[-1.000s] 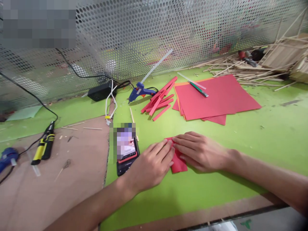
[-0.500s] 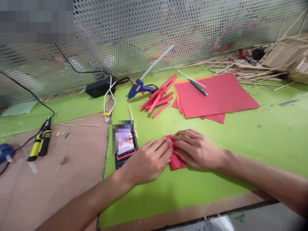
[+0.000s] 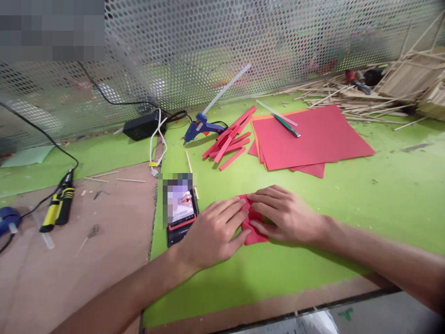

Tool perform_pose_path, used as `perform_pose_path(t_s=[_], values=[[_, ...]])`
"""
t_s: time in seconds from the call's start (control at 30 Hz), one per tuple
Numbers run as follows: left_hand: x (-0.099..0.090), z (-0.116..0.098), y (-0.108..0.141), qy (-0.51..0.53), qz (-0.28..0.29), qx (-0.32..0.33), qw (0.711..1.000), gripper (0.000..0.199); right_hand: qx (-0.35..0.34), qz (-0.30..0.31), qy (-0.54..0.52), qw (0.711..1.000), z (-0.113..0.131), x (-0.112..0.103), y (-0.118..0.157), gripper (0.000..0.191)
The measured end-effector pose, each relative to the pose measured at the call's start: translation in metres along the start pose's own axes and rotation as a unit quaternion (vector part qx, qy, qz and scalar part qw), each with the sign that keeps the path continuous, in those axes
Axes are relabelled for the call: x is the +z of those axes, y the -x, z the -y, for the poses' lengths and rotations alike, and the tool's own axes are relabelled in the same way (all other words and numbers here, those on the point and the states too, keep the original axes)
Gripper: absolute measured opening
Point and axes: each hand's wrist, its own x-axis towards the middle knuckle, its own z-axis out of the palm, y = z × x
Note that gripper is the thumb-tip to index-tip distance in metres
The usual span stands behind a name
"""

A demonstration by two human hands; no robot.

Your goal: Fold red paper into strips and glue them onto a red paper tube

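A small piece of folded red paper [image 3: 255, 237] lies on the green tabletop [image 3: 278, 278] between my hands. My left hand [image 3: 220, 232] rests palm down with its fingertips on the paper's left side, thumb apart from the fingers. From the right, my right hand [image 3: 283, 213] lies over the paper's other side, fingers stretched out and thumb spread. Both hands press the paper flat, and their fingers hide much of it. Beside my left wrist is a phone [image 3: 179, 234] with its screen lit.
Beyond my hands lie red paper strips [image 3: 231, 141], a blue glue gun [image 3: 200, 127] and red sheets [image 3: 313, 139] with a green cutter [image 3: 287, 126] on top. Thin wooden sticks [image 3: 333, 99] are heaped at the back right. A yellow-black tool [image 3: 64, 204] lies at left.
My left thumb has moved away from its fingers, toward the paper's lower part. My right hand has shifted only slightly, and the paper stays in place.
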Motion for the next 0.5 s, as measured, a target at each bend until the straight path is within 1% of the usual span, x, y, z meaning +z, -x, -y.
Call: perform_pose_path(t_s=[0.2,0.5], values=[[-0.0025,-0.0018,-0.0001,-0.006,0.010,0.000,1.000,0.033,-0.015,-0.004,0.005,1.000,-0.0011,-0.0011,0.0008,0.014],[0.0009,-0.0003,0.0034,-0.015,0.015,0.013,1.000,0.037,-0.018,0.001,0.011,1.000,-0.0010,-0.0006,0.0012,0.017]])
